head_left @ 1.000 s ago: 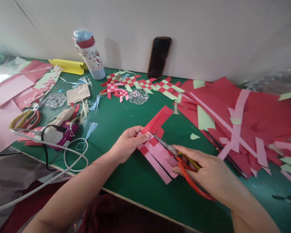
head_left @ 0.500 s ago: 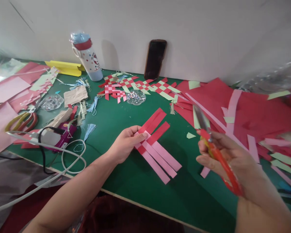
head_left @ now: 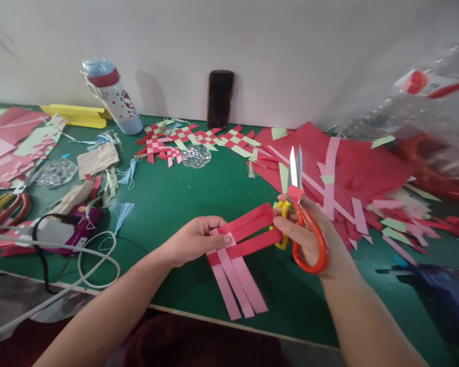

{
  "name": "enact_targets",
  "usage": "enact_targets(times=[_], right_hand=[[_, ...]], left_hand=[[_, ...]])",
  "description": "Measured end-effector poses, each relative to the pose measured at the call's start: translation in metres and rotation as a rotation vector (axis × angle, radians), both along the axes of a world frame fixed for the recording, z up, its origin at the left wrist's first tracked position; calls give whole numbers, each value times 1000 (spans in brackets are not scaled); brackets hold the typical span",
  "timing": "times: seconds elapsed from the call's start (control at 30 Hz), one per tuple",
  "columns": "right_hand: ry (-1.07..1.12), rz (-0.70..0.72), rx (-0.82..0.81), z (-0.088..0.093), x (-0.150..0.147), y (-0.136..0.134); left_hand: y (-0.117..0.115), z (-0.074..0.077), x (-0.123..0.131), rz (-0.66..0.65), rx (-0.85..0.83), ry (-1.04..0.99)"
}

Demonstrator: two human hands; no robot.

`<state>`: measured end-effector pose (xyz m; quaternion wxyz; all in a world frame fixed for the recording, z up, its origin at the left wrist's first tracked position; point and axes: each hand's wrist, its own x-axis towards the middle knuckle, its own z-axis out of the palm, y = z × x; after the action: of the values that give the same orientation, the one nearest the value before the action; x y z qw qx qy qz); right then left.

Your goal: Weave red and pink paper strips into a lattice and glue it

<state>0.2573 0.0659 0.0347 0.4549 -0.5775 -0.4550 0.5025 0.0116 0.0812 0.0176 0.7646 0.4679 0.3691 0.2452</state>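
My left hand (head_left: 191,239) pinches the crossing of a woven piece of red and pink paper strips (head_left: 237,255), held just above the green table (head_left: 199,188). Pink strips hang down toward me and red strips run to the right. My right hand (head_left: 306,234) grips orange-handled scissors (head_left: 302,214) with the blades pointing up and nearly closed. Its fingertips also touch the right ends of the red strips.
Red and pink paper sheets and scraps (head_left: 352,173) pile up at the right. Finished woven pieces (head_left: 191,137), a dish of beads (head_left: 195,155), a phone (head_left: 220,99) against the wall and a bottle (head_left: 112,99) stand at the back. A glue gun with cable (head_left: 65,229), tassels and more scissors (head_left: 3,209) lie at the left.
The right hand pulled the scissors off the strips, swung right, then came back with blades turned upward to touch the red strips. The woven piece rotated, so the pink strips hang down.
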Motion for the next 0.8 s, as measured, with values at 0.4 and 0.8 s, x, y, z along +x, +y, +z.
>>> enact_targets(times=[0.4, 0.8], right_hand=[[-75, -7, 42, -7, 0, 0], [-123, -127, 66, 0, 0, 2]], left_hand=[[1, -6, 3, -6, 69, 99], [2, -6, -1, -23, 189, 249]])
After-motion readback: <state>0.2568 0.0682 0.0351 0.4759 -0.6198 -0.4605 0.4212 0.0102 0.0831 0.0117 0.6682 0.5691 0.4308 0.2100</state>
